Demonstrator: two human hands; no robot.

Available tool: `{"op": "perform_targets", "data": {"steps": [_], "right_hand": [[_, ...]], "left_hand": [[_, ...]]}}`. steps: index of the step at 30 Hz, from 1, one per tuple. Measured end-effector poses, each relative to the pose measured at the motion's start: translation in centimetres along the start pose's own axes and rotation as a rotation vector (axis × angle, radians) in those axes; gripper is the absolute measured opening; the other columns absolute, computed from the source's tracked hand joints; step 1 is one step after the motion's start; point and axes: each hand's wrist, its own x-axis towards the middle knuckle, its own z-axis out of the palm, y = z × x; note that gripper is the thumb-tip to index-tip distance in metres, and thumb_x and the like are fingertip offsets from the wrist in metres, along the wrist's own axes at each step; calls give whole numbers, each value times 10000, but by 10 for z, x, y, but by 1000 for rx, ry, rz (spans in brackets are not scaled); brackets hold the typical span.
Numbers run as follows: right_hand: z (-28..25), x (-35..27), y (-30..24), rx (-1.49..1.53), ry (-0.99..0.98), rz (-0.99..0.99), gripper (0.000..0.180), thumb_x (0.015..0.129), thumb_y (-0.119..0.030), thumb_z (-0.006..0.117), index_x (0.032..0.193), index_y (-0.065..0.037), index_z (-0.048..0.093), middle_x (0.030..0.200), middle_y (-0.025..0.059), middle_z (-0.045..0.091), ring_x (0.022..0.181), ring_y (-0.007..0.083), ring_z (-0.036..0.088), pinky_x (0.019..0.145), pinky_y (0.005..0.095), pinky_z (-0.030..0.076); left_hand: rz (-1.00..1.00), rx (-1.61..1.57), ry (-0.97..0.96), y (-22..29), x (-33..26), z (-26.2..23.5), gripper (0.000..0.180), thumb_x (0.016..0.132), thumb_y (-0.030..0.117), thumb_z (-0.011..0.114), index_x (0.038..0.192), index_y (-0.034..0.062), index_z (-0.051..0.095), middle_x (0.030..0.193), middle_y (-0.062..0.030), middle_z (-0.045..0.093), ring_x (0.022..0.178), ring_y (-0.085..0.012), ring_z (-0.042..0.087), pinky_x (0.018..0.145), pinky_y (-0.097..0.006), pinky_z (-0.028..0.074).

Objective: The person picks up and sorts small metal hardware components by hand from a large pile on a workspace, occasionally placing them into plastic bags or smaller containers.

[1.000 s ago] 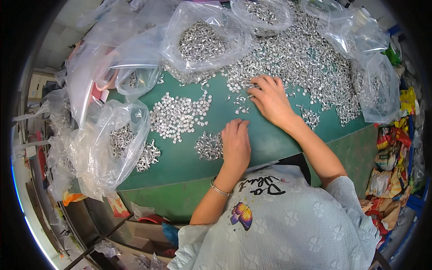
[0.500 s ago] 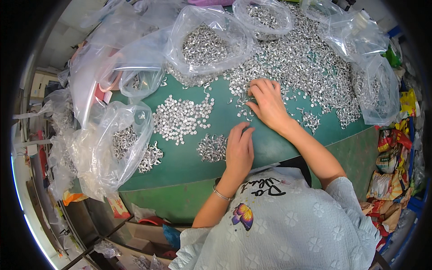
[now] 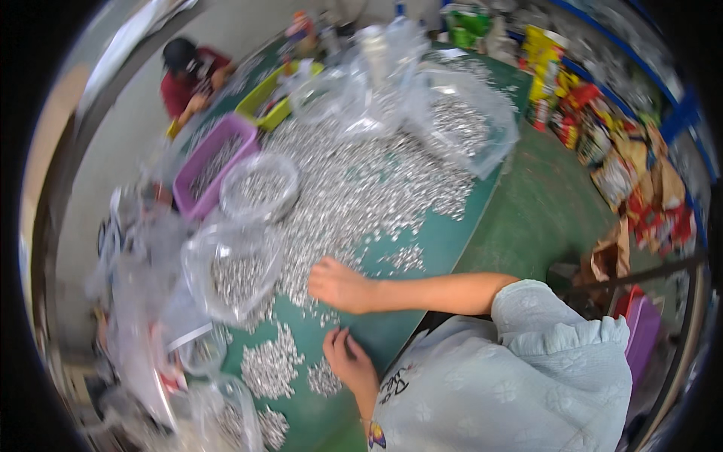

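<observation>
Small silvery curved metal pieces (image 3: 354,177) lie in a broad heap across the green table (image 3: 444,245). At the near edge of that heap, my right hand (image 3: 339,285) is down with its fingers curled together. Its fingertips are hidden, and motion blur hides what they hold. Closer to me, my left hand (image 3: 350,360) rests by the table with thumb and fingers apart and nothing visible between them. Just left of it is a small pile of metal pieces (image 3: 324,378). A wider cluster of pieces (image 3: 271,363) spreads farther left.
Clear plastic bags of pieces (image 3: 237,275) stand left of my right hand, with another bag (image 3: 463,124) at the far right. Beyond them are a purple basket (image 3: 215,166) and a yellow-green basket (image 3: 267,98). A person (image 3: 192,79) works at the far left.
The whole view has swung toward the right and far end, bringing the baskets and another person into sight. My right hand's fingers look more curled; my left stays near the small pile.
</observation>
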Motion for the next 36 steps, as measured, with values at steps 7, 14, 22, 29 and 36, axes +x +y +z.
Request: {"op": "perform_targets", "data": {"steps": [7,14,22,29,36], "right_hand": [[-29,-7,16,485,296,293,94,844,-131,635,846,-37,640,815,48,622,819,201,586,796,381,464],[-159,-63,38,1056,536,866,108,891,-69,661,963,11,657,874,32,675,773,82,610,682,234,492],[-285,-218,204,-141,1190,932,90,850,-77,690,905,-6,683,764,23,681,678,64,595,627,228,476],[-266,-249,279,-592,599,1065,128,754,-120,729,865,-60,708,837,113,698,839,291,640,790,409,505],[-265,-183,176,-456,1257,732,163,909,-64,606,1055,-19,662,1021,87,650,913,186,606,813,308,481]], "left_hand": [[85,28,-17,7,7,6,161,846,-60,595,995,-19,641,1086,-185,600,1003,-355,592,878,-406,476],[45,54,-46,15,1,5,155,861,-33,600,1008,-10,643,1096,-171,605,1013,-343,589,879,-397,471],[35,209,-45,15,7,14,274,834,-20,611,1106,-39,584,1193,-208,521,1115,-376,509,965,-431,411],[-36,320,-46,1,6,20,320,843,-26,604,1160,-26,559,1226,-219,496,1152,-385,474,1002,-443,379],[-18,244,78,-8,14,24,220,819,-49,625,1037,-16,621,1068,-195,569,961,-369,578,857,-402,480]]}}
